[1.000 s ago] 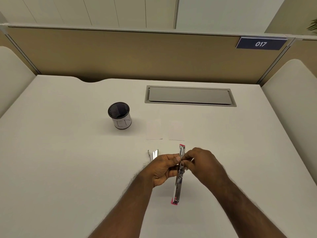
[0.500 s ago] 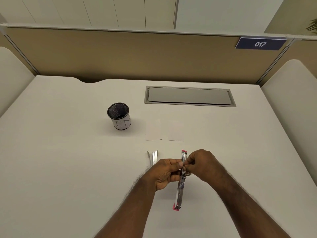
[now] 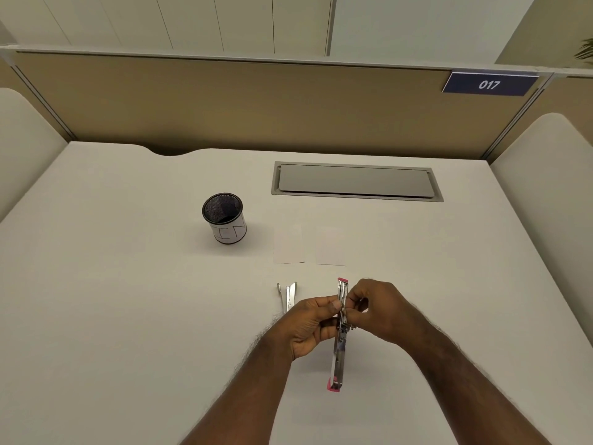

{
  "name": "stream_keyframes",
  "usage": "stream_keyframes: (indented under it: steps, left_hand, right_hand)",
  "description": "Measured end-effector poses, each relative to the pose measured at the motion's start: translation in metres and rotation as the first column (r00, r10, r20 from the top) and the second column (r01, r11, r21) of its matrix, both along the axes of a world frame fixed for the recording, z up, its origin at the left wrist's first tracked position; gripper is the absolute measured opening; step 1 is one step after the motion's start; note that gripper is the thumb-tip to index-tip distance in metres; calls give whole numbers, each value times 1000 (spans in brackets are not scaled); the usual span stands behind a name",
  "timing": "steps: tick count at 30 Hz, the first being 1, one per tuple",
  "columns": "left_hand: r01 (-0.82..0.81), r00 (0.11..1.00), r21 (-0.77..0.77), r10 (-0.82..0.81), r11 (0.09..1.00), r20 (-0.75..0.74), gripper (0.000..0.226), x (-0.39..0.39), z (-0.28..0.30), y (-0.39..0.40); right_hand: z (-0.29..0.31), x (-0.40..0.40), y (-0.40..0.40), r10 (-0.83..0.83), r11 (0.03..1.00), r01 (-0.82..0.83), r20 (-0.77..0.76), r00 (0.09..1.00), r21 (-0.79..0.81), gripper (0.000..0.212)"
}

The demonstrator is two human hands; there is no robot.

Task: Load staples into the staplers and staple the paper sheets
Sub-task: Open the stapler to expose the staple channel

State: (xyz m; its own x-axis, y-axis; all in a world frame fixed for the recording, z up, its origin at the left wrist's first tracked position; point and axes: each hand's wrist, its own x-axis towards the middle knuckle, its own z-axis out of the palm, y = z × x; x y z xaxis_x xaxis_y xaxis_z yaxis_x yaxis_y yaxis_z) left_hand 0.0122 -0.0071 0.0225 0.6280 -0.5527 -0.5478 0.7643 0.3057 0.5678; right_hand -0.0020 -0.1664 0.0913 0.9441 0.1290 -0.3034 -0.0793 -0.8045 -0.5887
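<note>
The left hand (image 3: 309,329) and right hand (image 3: 377,308) are both pinching the opened pink stapler (image 3: 340,335) above the desk (image 3: 128,316), now lower and nearer than a second ago. Staple strips (image 3: 287,295) are lying beside them, paper sheets (image 3: 309,245) beyond. A mesh cup (image 3: 224,218) is showing faint illegible letters; the sign (image 3: 489,84) is reading "017".

A black mesh cup (image 3: 223,216) stands left of a grey cable hatch (image 3: 356,181) on the desk (image 3: 112,300)

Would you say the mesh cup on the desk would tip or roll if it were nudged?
The mesh cup stands upright and looks empty, so it is probably light and slides easily. Being round, it would likely roll if knocked over.
</note>
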Motion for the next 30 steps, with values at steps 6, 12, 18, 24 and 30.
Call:
stream_keyframes:
  steps: [6,12,18,24,30]
  left_hand:
    - [1,1000,3,-1,1000,0,27,-1,-3,1]
    - [-14,1000,19,14,1000,1,25,-2,-5,5]
    - [-51,999,46,51,998,-10,27,-3,-11,6]
    - [-73,997,255,76,964,-2,23,2,-22,5]
    - [-35,996,418,-5,908,94,14,6,-29,-3]
  right_hand:
    - [-8,-4,-2,2,999,-4,57,998,36,25]
    - [-14,-5,-5,-97,994,93,55,994,60,14]
    - [-24,-7,-5,-219,958,195,97,971,210,21]
    - [-38,-11,-7,-331,906,313,19,943,284,17]
    - [-59,-15,-3,-441,810,446,-106,891,379,15]
